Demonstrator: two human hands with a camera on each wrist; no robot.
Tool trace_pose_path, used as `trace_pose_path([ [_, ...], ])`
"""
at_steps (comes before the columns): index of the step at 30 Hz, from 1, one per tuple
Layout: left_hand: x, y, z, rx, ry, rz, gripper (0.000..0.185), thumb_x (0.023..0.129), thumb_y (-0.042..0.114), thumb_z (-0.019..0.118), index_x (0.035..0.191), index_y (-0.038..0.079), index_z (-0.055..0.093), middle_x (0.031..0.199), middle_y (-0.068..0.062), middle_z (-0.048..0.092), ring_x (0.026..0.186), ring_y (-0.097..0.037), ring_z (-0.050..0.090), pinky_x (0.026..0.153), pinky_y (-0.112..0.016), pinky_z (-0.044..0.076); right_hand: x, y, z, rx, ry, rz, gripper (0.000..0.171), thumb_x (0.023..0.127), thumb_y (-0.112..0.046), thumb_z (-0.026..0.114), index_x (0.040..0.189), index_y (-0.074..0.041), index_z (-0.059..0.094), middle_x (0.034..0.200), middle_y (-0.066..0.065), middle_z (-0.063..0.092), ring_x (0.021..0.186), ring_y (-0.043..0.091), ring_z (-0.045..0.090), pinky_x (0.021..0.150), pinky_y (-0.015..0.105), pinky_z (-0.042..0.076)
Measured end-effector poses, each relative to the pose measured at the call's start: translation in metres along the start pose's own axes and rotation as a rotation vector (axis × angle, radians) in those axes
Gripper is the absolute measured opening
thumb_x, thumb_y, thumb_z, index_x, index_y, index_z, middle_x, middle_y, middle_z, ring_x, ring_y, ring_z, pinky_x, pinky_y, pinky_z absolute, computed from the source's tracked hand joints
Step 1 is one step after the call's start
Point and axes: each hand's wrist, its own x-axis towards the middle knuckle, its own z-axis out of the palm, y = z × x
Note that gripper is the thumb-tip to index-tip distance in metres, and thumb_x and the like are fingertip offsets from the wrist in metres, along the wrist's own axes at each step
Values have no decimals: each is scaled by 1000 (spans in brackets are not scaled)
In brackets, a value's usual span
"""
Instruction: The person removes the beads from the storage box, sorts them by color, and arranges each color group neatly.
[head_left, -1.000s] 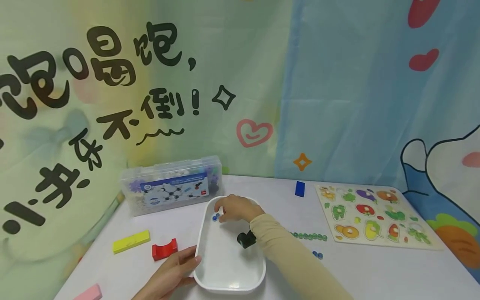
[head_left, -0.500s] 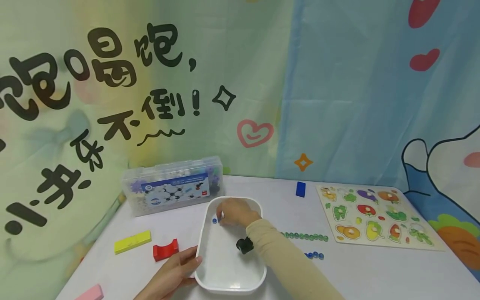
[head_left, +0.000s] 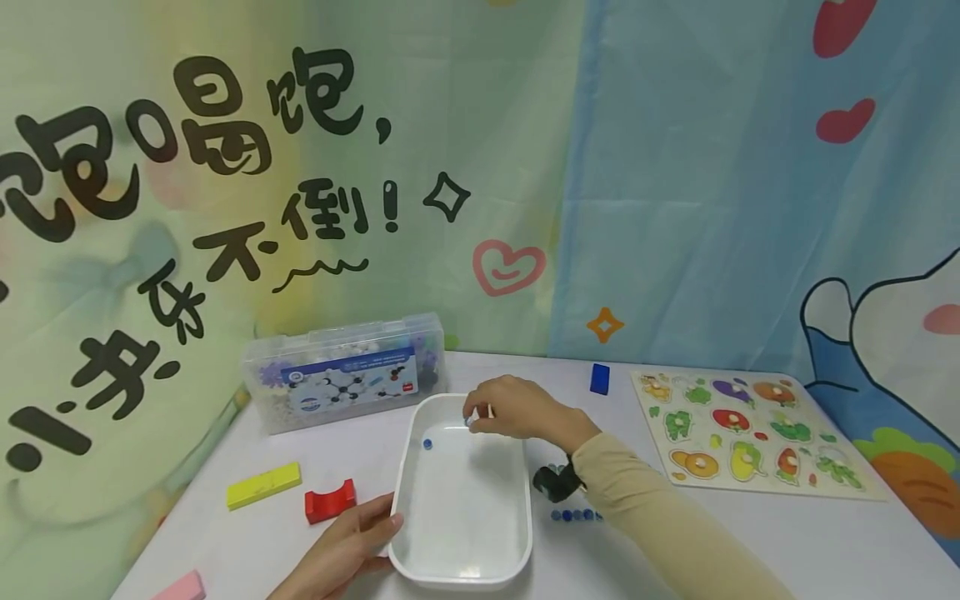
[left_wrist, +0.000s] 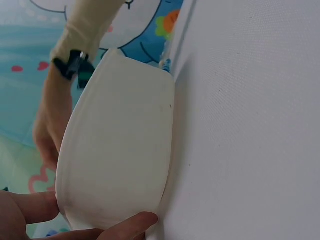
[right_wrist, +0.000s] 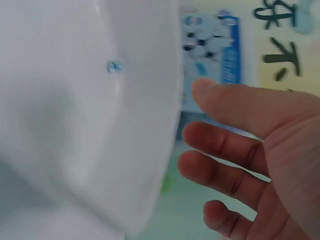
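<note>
My left hand (head_left: 348, 537) grips the white tray (head_left: 461, 533) at its near left side, thumb at the rim and fingers lower on the outer wall, as the left wrist view shows. Over the tray's far right part, my right hand (head_left: 517, 408) pinches a small blue glass bead (head_left: 469, 421) between thumb and fingertips. Another blue glass bead (head_left: 427, 444) lies inside the tray near its far left wall. A row of blue glass beads (head_left: 576, 516) lies on the table to the tray's right, partly hidden by the right sleeve. Green beads behind it are mostly covered by the wrist.
A clear plastic case (head_left: 345, 375) stands behind the tray on the left. Yellow (head_left: 264, 486), red (head_left: 330, 502) and pink (head_left: 182, 587) blocks lie to the left. A blue block (head_left: 599, 379) and a vegetable puzzle board (head_left: 750, 433) lie at the back right.
My right hand picks up a blue bead from the tray's far left and moves right with it. One bead stays behind there. The left hand keeps its hold on the tray.
</note>
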Motion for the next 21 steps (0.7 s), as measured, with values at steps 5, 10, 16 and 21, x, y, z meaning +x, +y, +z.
trace_pose_path([
  [5, -1, 0, -1, 8, -23, 14, 81, 91, 42, 64, 150, -1, 29, 149, -25, 39, 112, -22, 62, 91, -46, 56, -50, 24, -15, 25, 26, 9, 15, 89, -25, 70, 102, -18, 73, 82, -10, 63, 67, 2, 50, 58, 17, 44],
  [10, -2, 0, -2, 9, -44, 20, 81, 91, 42, 64, 150, -1, 29, 151, -24, 37, 112, -21, 62, 91, -44, 56, -104, 62, -7, 78, 29, 66, 13, 89, -22, 70, 101, -16, 73, 82, -12, 63, 68, -2, 48, 58, 16, 45],
  [16, -3, 0, -3, 19, -43, 2, 82, 91, 42, 63, 150, -1, 27, 151, -25, 36, 113, -22, 62, 92, -45, 56, -160, 99, 13, 149, 6, 190, 15, 87, -21, 71, 100, -13, 72, 82, -14, 63, 68, -3, 47, 57, 17, 44],
  [21, -3, 1, -2, 33, -25, -4, 83, 90, 44, 64, 150, -1, 28, 150, -25, 37, 113, -22, 62, 91, -44, 56, -191, 119, 31, 121, 34, 248, 15, 85, -24, 73, 97, -15, 72, 78, -17, 60, 66, -5, 43, 55, 18, 41],
])
